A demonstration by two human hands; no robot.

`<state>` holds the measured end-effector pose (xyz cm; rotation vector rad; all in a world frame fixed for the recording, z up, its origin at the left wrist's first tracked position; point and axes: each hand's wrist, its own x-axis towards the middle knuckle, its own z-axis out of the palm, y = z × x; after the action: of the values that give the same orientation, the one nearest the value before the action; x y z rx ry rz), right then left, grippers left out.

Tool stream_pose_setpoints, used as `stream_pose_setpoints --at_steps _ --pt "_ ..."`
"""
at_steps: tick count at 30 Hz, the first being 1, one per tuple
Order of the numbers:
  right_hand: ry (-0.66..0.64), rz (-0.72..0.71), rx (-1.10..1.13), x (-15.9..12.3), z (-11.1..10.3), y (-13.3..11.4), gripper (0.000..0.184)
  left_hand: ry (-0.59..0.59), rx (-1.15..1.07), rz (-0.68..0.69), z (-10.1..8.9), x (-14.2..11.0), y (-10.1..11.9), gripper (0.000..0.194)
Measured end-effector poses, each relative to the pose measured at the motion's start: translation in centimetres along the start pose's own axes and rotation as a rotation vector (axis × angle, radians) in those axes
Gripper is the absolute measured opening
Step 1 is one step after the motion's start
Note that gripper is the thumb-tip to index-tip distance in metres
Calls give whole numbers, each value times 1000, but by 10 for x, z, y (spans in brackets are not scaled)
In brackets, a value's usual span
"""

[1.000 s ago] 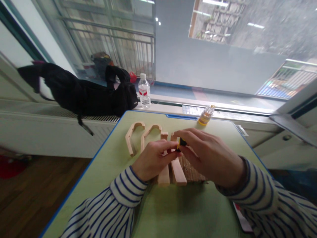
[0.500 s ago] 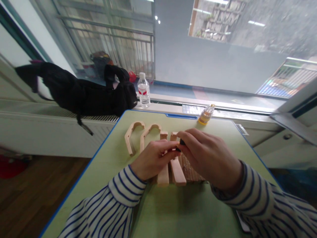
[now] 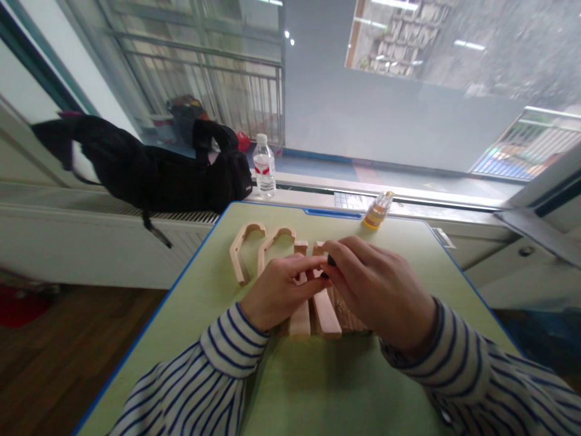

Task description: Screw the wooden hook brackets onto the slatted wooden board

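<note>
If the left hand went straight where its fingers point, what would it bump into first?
The bare left hand would probably meet the small black object, mostly hidden at its fingertips, then the bare right hand with a striped cuff. They're so close that depth is unclear.

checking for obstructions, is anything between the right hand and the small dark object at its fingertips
Nothing visible does: the right hand holds the small dark object, partly hiding it, with the left hand close alongside.

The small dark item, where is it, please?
Right of centre in the head view, the dark item is between the left hand and the right hand, over the wooden strips.
</note>
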<state>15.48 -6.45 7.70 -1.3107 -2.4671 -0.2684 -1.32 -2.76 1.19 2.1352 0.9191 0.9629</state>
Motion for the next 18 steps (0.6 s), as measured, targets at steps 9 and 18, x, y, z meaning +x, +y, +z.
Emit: stream_pose_setpoints --at_steps 9,18 --pt "-80 -12 145 7 -6 5 25 -2 12 0 -3 1 -1 18" --pt "-64 -9 113 2 -1 9 25 -41 10 30 -3 2 -1 19"
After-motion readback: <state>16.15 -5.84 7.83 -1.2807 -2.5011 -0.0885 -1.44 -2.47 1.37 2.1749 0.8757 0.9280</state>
